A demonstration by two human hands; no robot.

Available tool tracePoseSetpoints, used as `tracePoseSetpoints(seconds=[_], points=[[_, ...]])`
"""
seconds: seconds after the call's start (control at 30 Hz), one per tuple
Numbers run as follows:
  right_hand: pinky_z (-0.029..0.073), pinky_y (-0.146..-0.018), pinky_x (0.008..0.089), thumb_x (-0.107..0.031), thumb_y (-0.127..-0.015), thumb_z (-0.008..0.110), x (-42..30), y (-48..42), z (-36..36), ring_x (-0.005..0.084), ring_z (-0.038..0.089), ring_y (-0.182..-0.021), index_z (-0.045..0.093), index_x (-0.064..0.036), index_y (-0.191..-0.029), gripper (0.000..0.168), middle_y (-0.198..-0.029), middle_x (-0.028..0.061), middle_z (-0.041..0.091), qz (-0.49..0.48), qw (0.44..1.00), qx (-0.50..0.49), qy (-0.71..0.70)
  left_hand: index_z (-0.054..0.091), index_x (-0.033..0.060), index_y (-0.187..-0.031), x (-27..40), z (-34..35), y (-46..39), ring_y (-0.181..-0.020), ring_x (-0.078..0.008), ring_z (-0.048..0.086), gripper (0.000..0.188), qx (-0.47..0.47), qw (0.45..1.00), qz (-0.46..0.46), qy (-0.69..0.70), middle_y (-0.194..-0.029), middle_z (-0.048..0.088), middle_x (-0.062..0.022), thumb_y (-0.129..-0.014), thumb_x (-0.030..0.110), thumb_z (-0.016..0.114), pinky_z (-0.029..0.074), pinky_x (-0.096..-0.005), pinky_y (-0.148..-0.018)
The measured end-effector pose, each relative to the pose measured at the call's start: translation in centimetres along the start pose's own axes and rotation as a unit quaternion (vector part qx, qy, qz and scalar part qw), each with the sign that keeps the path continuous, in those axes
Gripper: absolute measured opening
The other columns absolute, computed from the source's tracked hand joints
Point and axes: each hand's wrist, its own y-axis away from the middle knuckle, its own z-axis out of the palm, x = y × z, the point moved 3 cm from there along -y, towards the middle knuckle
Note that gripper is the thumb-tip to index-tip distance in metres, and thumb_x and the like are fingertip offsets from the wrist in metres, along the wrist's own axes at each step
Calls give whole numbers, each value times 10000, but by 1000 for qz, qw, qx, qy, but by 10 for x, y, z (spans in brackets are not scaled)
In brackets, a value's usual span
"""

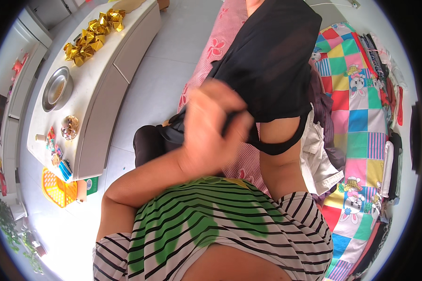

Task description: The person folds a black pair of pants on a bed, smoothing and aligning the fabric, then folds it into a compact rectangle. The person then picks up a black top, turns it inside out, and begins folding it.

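A black cloth garment (267,66) is spread over my right forearm, and a black band of cloth loops around the arm below it. My right hand cannot be made out; the garment covers the forearm, and only a small patch of skin shows at the top edge. In front of my chest, my left hand (214,130) is blurred, its fingers curled, overlapping the garment's lower left edge. Whether it grips any cloth cannot be told. White crumpled cloth (314,158) lies beside my right arm.
Pink patterned fabric (216,45) covers the seat. To the right lies a colourful patchwork-print cover (358,119) with folded clothes (390,165) along the wall. At left, a white table (91,73) bears gold folded-foil pieces (91,37), a metal bowl (57,89) and wrapped sweets; a yellow basket (58,189) stands below.
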Motion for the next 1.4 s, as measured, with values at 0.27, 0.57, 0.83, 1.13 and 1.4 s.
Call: tracePoseSetpoints(seconds=[0.27,0.57,0.83,1.13,1.4], points=[[398,-812,289,-99,-815,656,-3,-11,-2,189,450,-1092,433,-59,-1139,396,-1328,28,444,6,999,-1,-39,685,8,-1005,-93,3,2,-869,-143,631,200,-116,843,-404,336,-893,683,-34,-958,164,570,466,-263,-839],[434,-743,269,-89,-837,620,-29,-55,21,159,503,-1020,569,-89,-1065,233,-1292,-21,498,-59,998,-6,37,674,-4,-1024,-66,-15,3,-874,-130,633,156,-47,669,-442,595,-951,685,-59,-905,77,614,493,-266,-817],[461,-755,260,-86,-859,612,-24,-26,-25,125,462,-788,677,-141,-859,85,-1222,-102,523,64,994,-17,-85,670,35,-1091,-55,-22,-3,-984,-101,585,289,0,720,-370,587,-1065,668,-35,-825,-66,625,452,-235,-869],[449,-716,233,-92,-873,609,-6,-14,-24,102,441,-740,637,-163,-1011,158,-961,-67,528,111,989,29,-96,682,8,-1053,-40,-30,-8,-959,-129,604,364,-21,768,-359,529,-1068,664,-62,-729,-143,613,484,-265,-859],[364,-551,200,-78,-896,564,1,-9,-23,66,387,-606,552,-213,-1037,196,-729,-47,369,186,968,55,-162,680,4,-1010,-32,-30,-11,-927,-130,583,371,-47,769,-397,499,-992,650,-45,-675,-133,599,467,-241,-803]])
